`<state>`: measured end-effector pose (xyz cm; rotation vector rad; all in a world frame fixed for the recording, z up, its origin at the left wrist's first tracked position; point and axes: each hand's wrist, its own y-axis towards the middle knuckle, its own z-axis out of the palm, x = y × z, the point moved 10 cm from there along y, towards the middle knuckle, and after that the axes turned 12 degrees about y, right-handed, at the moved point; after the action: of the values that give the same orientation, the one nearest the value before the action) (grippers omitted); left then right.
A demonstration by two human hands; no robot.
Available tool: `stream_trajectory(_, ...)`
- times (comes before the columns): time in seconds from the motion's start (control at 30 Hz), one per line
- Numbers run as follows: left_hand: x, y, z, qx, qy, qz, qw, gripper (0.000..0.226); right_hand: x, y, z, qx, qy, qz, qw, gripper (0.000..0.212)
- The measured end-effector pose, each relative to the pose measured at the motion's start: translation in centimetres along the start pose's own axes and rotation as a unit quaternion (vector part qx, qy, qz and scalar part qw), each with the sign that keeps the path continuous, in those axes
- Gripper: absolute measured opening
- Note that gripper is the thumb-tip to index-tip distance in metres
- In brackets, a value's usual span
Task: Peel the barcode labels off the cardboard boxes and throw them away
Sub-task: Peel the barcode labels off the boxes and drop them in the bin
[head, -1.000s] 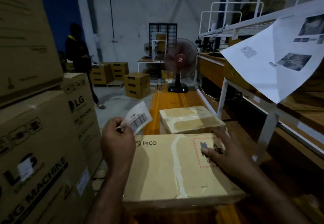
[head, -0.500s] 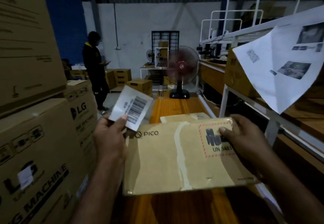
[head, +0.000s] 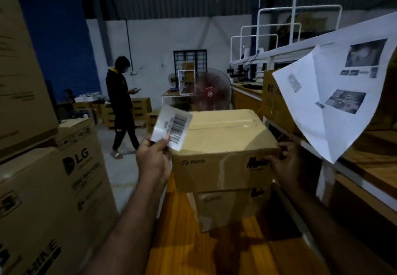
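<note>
A white peeled barcode label (head: 171,129) sticks up from my left hand (head: 153,160), pinched between thumb and fingers at its lower edge. My left hand also leans against the left side of a brown PICO cardboard box (head: 217,145). My right hand (head: 283,165) grips the box's upper right corner, fingers curled over the edge. The box is held raised and tilted, above a second PICO box (head: 227,208) that lies on the wooden surface.
Tall LG cardboard boxes (head: 47,188) stack close on my left. A metal rack with wooden shelves (head: 365,167) stands at right, with a printed paper sheet (head: 335,94) hanging off it. A person (head: 121,105) stands ahead by more boxes; a fan (head: 209,93) is behind.
My right hand went from touching the box top to gripping its right corner. The PICO box rose off the surface and tipped so its side faces me. The label stayed in my left hand.
</note>
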<state>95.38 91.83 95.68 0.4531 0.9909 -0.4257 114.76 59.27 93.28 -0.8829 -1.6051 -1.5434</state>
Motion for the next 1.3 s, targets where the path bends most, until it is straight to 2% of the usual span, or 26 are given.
stream_trajectory(0.13, 5.3, 2.3, 0.7, -0.018, 0.111, -0.046, 0.993, 0.015, -4.7, 2.7, 2.4, 0.021, -0.078, 0.011, 0.997, 0.05)
stream_trajectory(0.27, 7.1, 2.6, 1.0, -0.001, 0.236, -0.03, 0.971, 0.014, -6.2, 4.4, 3.6, 0.027, -0.176, 0.023, 0.984, 0.051)
stream_trajectory(0.3, 7.0, 2.4, 1.0, 0.002, 0.248, -0.021, 0.968, 0.014, -5.7, 4.3, 3.7, 0.019, -0.21, 0.009, 0.977, 0.05)
stream_trajectory(0.37, 6.2, 1.7, 1.1, 0.016, 0.253, 0.001, 0.967, 0.016, -3.5, 3.5, 3.6, -0.01, -0.262, -0.073, 0.962, 0.041)
stream_trajectory(0.43, 5.3, 0.5, 0.9, 0.031, 0.263, 0.017, 0.964, 0.017, -1.0, 1.7, 4.4, -0.01, -0.216, -0.123, 0.969, 0.031)
stream_trajectory(0.47, 4.9, -0.2, 0.7, 0.036, 0.266, 0.014, 0.963, 0.016, -0.1, 0.6, 5.3, 0.028, -0.141, -0.098, 0.985, 0.027)
stream_trajectory(0.5, 4.7, -1.1, 0.4, 0.041, 0.268, 0.002, 0.963, 0.016, 0.3, -0.8, 6.7, 0.085, -0.05, -0.031, 0.995, 0.022)
stream_trajectory(0.53, 4.6, -2.0, 0.0, 0.046, 0.266, -0.017, 0.963, 0.015, 0.6, -2.5, 8.7, 0.152, 0.038, 0.043, 0.987, 0.019)
stream_trajectory(0.57, 4.6, -2.9, -0.6, 0.051, 0.264, -0.04, 0.962, 0.014, 1.3, -4.3, 10.3, 0.202, 0.104, 0.087, 0.97, 0.019)
stream_trajectory(0.67, 4.4, -5.5, -3.5, 0.062, 0.285, -0.097, 0.951, 0.015, 3.8, -8.6, 13.3, 0.297, 0.157, 0.067, 0.94, 0.021)
stream_trajectory(0.77, 3.7, -8.6, -8.5, 0.046, 0.323, -0.133, 0.936, 0.012, 4.2, -12.8, 16.0, 0.369, 0.203, 0.096, 0.902, 0.006)
stream_trajectory(1.07, -0.9, -23.4, -27.5, -0.171, 0.319, -0.186, 0.913, 0.014, 6.7, -32.0, 24.0, 0.598, 0.211, 0.164, 0.756, 0.005)
stream_trajectory(1.3, -4.4, -36.4, -38.0, -0.35, 0.236, -0.134, 0.897, 0.021, 9.3, -46.8, 26.4, 0.702, 0.17, 0.186, 0.666, 0.018)
